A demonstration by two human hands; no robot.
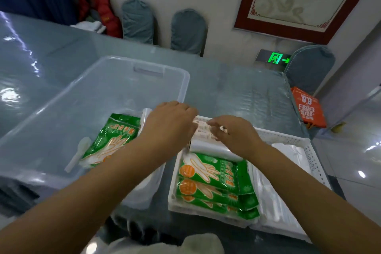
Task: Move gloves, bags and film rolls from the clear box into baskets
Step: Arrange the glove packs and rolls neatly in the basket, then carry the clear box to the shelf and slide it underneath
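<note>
The clear box [99, 80] stands on the left of the table. A green pack of gloves [111, 138] and a small white roll [79, 153] lie in it. Right of it, a white basket [292, 140] holds a stack of green glove packs [214, 181] and a white film roll [208, 147] at its far end. Over the far end of that basket, my left hand [171, 123] and my right hand [233, 132] together hold a labelled white roll [203, 129] by its two ends, fingers curled round it.
A second white basket [315, 163] with clear bags stands further right, near the table's right edge. An orange bag [309, 107] lies on the floor by a blue chair [309, 68]. Two more covered chairs stand behind the table.
</note>
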